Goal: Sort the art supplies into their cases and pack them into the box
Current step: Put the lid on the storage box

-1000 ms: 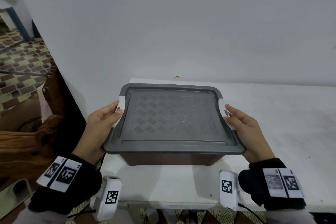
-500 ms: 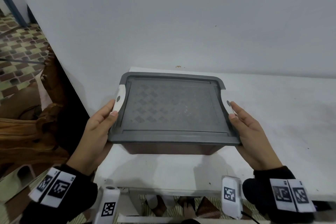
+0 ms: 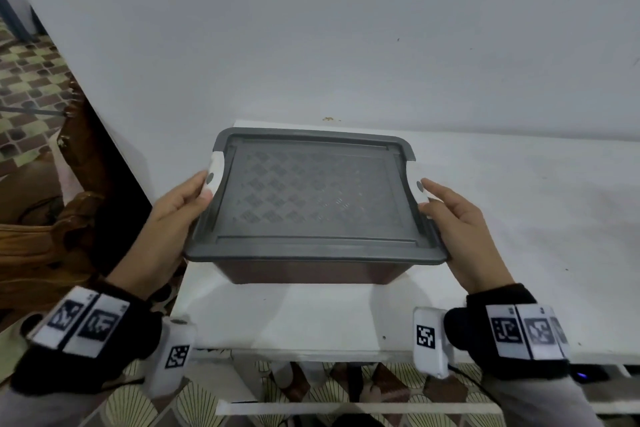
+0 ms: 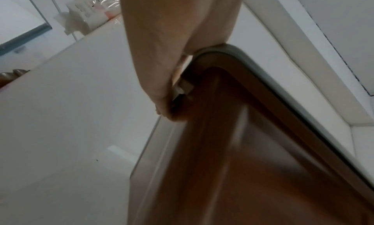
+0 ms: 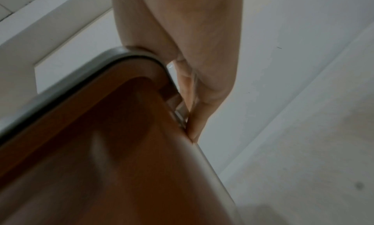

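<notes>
A brown box with a grey patterned lid is at the left end of the white table. My left hand holds its left side, thumb on the white latch and fingers under the rim. On the opposite side my right hand holds the box at the other white latch. In the left wrist view the left hand runs down the latch beside the brown wall. The right wrist view shows the right hand against the wall. The lid hides the contents.
A plain pale wall rises directly behind the table. Carved wooden furniture stands left of the table over a tiled floor. The table's left edge runs just beside the box. Plastic packets lie far off in the left wrist view.
The box stays between both hands. My left thumb, off the latch half a second ago, lies on it again. The head view has shifted slightly.
</notes>
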